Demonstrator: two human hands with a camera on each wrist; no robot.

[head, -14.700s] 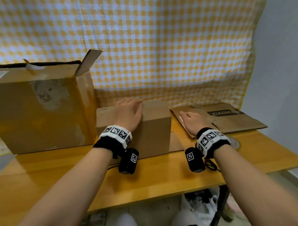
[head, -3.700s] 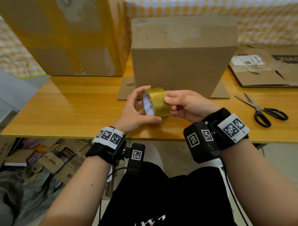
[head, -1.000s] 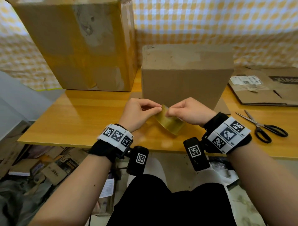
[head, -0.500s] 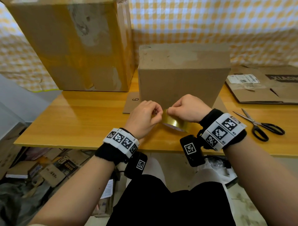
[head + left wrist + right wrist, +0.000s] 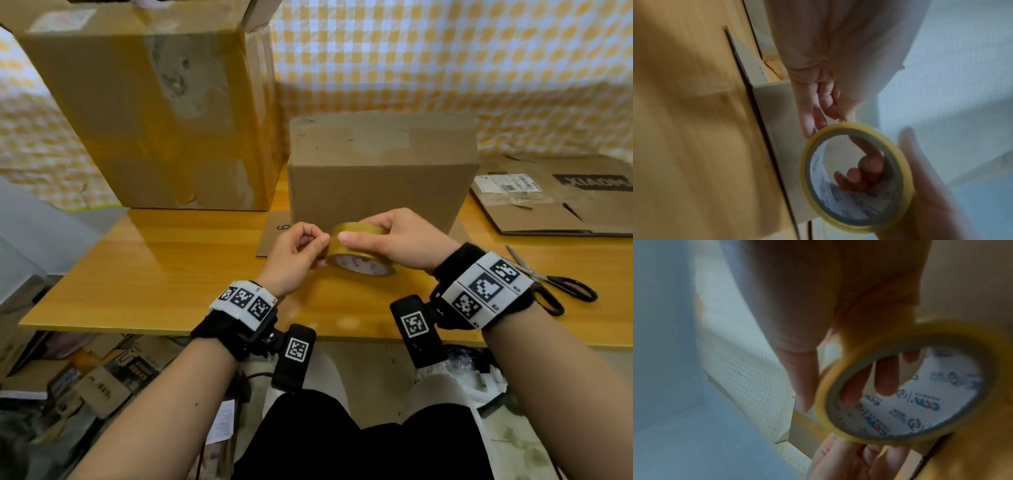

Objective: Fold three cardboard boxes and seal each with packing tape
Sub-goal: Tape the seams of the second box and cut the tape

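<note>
Wooden table (image 5: 171,267), right hand (image 5: 400,240) gripping tape roll (image 5: 359,255), left hand (image 5: 294,253) pinching its edge

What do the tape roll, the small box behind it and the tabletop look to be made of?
Tape roll: glossy yellowish-clear plastic film on a grey core with a printed white liner, probably card.
Small box: matte brown cardboard, scuffed patches on top.
Tabletop: wood or wood-look laminate, orange-toned, visible grain, shiny enough to reflect light.

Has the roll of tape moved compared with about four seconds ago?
Yes. The tape roll is now farther from the person, overlapping the small box's lower front face in the head view, and lies flatter; before, it stood on edge short of the box.
</note>
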